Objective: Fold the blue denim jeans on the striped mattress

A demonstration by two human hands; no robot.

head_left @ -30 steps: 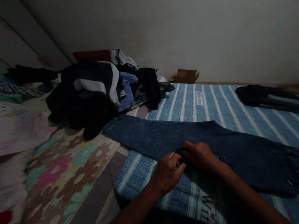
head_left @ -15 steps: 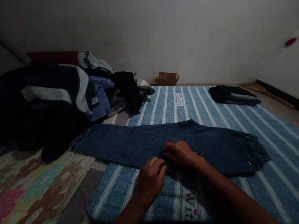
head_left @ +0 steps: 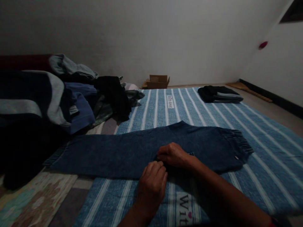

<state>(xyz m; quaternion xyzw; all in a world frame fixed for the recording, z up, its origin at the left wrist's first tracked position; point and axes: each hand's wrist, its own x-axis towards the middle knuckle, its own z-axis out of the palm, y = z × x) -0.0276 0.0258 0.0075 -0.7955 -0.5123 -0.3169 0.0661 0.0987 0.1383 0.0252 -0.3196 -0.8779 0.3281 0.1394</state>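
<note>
A pair of dark blue jeans [head_left: 111, 151] lies lengthwise, one leg over the other, with its gathered waistband to the right and elastic cuffs to the left. My right hand [head_left: 172, 154] is closed on the near edge of the jeans, around the middle, by a pocket. Close beside it, my left hand [head_left: 152, 181] has its fingers curled at the same edge. Both sets of fingertips meet there, and the bit of cloth between them is mostly hidden.
Under the jeans spreads a blue striped sheet [head_left: 151, 110]. A heap of clothes [head_left: 80, 104] fills the left side, beside a floral cover [head_left: 38, 201]. Dark folded clothes [head_left: 220, 94] lie at the far right. A cardboard box [head_left: 157, 82] stands by the wall.
The view has swung right, so everything sits further left. My hands stay at the same edge of the jeans; the left fingers are now more bunched against the right hand.
</note>
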